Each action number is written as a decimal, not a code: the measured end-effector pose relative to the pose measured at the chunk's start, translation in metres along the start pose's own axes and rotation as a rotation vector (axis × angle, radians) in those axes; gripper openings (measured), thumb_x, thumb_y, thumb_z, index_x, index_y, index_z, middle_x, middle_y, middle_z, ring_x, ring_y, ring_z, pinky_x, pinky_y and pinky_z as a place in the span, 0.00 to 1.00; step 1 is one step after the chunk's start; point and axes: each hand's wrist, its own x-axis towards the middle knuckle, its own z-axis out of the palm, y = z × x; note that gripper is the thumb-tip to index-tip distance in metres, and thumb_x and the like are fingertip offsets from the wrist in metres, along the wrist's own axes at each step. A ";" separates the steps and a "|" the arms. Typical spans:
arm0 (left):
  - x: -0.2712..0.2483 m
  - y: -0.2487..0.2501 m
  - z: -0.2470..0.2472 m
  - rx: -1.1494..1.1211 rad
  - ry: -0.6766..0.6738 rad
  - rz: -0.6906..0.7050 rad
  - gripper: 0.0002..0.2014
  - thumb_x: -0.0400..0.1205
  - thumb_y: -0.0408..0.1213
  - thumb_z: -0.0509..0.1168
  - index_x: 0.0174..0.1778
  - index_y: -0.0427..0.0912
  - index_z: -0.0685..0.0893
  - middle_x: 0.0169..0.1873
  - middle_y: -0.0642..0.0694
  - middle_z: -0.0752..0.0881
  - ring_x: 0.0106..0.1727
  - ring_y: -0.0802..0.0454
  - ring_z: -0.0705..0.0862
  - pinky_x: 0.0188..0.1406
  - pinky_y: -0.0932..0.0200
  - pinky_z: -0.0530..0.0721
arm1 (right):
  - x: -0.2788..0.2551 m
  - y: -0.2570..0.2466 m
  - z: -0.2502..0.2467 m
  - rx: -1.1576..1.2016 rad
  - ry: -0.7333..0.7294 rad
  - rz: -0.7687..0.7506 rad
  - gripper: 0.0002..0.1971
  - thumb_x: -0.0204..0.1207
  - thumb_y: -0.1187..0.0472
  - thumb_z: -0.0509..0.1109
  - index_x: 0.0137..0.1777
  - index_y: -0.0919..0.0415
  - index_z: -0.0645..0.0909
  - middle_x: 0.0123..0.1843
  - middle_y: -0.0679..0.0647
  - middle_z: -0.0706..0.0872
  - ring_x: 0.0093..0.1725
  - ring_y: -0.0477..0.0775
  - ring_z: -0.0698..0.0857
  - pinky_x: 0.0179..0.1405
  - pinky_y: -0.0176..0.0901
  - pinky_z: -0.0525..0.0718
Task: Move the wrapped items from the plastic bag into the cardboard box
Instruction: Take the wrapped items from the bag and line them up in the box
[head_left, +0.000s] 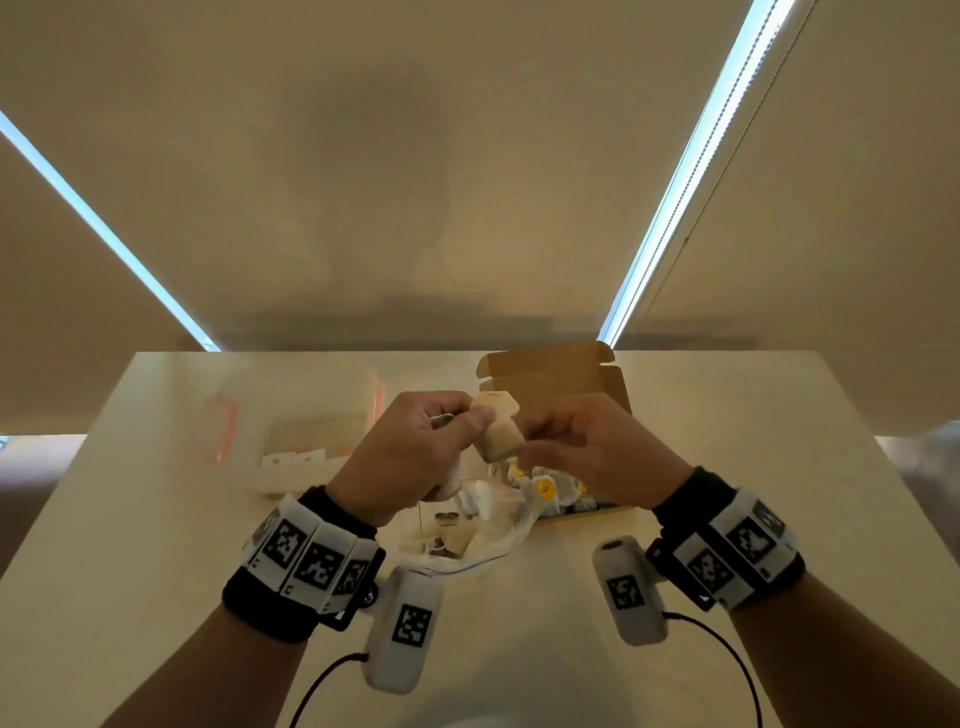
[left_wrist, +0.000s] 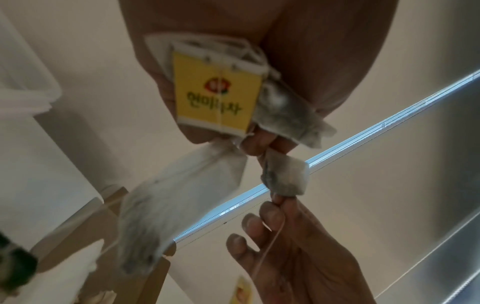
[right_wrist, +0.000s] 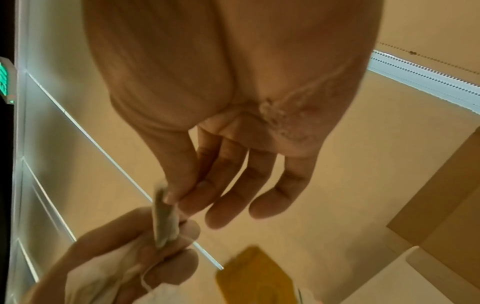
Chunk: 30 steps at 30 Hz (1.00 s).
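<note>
Both hands are raised above the table in the head view. My left hand (head_left: 452, 423) grips a bundle of paper tea bags (left_wrist: 283, 107) with a yellow tag (left_wrist: 218, 94); one long tea bag (left_wrist: 179, 205) dangles from it. My right hand (head_left: 530, 441) pinches a single tea bag (head_left: 501, 434) between thumb and forefinger, right against the left fingers; its other fingers are spread. The right wrist view shows that same pinched tea bag (right_wrist: 165, 218). Behind the hands stands the open cardboard box (head_left: 561, 379), which holds several tea bags with yellow tags (head_left: 545, 488). The crumpled clear plastic bag (head_left: 488, 540) lies below the hands.
A clear plastic container (head_left: 311, 415) with orange clips stands at the table's left back. Pale tabletop (head_left: 727, 467) lies bare to the right of the box. A thin string (left_wrist: 270, 242) hangs across my right palm. Roller blinds fill the background.
</note>
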 end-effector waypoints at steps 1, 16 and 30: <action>-0.001 -0.001 -0.002 0.002 -0.002 -0.008 0.15 0.87 0.35 0.62 0.43 0.25 0.83 0.18 0.44 0.68 0.13 0.53 0.62 0.14 0.67 0.63 | 0.000 0.001 -0.001 0.027 0.047 -0.031 0.05 0.77 0.69 0.75 0.49 0.60 0.88 0.44 0.52 0.92 0.45 0.47 0.90 0.52 0.42 0.87; 0.008 -0.005 -0.001 -0.252 0.150 0.023 0.14 0.80 0.42 0.68 0.49 0.32 0.87 0.19 0.42 0.74 0.13 0.48 0.66 0.17 0.48 0.66 | 0.006 0.011 0.056 0.066 0.104 0.027 0.03 0.83 0.63 0.68 0.50 0.57 0.82 0.36 0.47 0.88 0.38 0.44 0.87 0.51 0.48 0.89; 0.023 -0.036 0.008 -0.476 0.348 -0.170 0.08 0.82 0.37 0.69 0.48 0.35 0.89 0.25 0.47 0.83 0.31 0.45 0.76 0.34 0.52 0.75 | -0.038 -0.001 0.051 -0.533 0.025 0.011 0.17 0.89 0.55 0.52 0.70 0.55 0.78 0.53 0.48 0.69 0.54 0.48 0.73 0.57 0.46 0.78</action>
